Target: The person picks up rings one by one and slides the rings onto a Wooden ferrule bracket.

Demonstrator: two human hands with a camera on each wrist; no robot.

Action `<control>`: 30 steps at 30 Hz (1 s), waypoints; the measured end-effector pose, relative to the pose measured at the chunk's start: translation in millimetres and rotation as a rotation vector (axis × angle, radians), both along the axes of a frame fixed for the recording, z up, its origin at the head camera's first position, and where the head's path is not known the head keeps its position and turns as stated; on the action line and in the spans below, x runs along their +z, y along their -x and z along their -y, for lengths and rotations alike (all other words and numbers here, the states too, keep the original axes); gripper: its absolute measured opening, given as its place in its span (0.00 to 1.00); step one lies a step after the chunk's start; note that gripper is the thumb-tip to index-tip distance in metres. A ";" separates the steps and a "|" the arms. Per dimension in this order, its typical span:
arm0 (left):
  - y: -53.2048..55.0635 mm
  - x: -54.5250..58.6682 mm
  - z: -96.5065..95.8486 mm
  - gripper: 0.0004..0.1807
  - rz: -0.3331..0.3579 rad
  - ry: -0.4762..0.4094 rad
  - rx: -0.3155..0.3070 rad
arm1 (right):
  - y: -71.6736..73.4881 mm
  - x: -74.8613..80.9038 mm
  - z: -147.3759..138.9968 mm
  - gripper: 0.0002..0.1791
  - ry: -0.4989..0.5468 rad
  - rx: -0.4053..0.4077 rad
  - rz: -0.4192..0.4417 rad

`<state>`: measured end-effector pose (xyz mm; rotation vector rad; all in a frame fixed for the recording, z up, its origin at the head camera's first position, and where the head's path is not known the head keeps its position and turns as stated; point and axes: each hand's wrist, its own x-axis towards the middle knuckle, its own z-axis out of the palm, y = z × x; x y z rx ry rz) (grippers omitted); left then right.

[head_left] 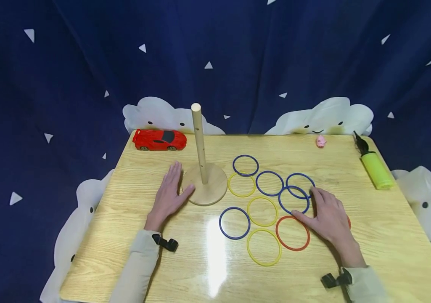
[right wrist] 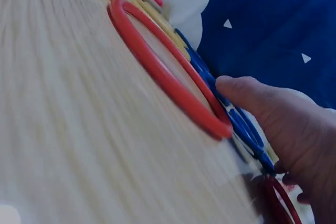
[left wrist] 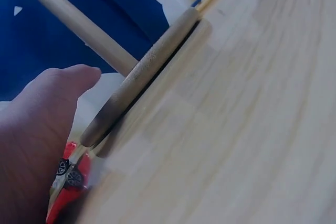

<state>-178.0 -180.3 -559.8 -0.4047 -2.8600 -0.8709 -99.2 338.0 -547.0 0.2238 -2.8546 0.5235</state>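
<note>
I'm seeing the left hand [head_left: 167, 198] lying beside the stand [head_left: 202, 168], fingers together; right of it, the right hand [head_left: 330, 215] is bordering blue rings [head_left: 293, 187], thumb and fingers apart.

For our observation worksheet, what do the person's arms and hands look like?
Two pale beige sleeves, each with a black strap and a small black block near the wrist. The left hand and right hand are bare, without gloves.

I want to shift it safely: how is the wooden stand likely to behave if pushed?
Pushed low at its broad, flat base, the wooden stand would probably slide rather than tip. Pushed near the top of its tall, slim post, it could well tip, since that point is far above the base. It looks like solid wood, so it should stay stiff.
</note>
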 end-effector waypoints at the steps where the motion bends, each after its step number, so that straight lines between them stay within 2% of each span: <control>1: 0.0 -0.7 -0.3 0.52 0.011 -0.006 -0.008 | 1.0 -0.1 2.4 0.60 -0.004 0.000 0.005; 5: -0.4 -1.4 -3.1 0.53 0.028 -0.016 -0.031 | 5.1 0.1 6.5 0.62 -0.013 -0.002 0.009; 10: -2.0 -1.9 -4.8 0.54 0.032 0.029 -0.048 | 7.5 -4.1 8.7 0.60 0.027 0.014 0.015; 14: -3.7 -3.9 -3.8 0.54 0.030 0.061 -0.065 | 10.1 -10.0 10.7 0.58 0.068 0.055 -0.028; 18: -4.8 -5.4 -3.4 0.54 0.023 0.068 -0.056 | 11.9 -14.2 10.4 0.56 0.084 0.088 -0.063; 24: -4.9 -8.3 -4.0 0.55 0.027 0.081 -0.060 | 10.9 -16.0 7.2 0.55 0.094 0.090 -0.071; 30: -4.8 -9.3 -3.4 0.53 0.034 0.086 -0.062 | 13.4 -18.1 5.9 0.53 0.077 0.096 -0.119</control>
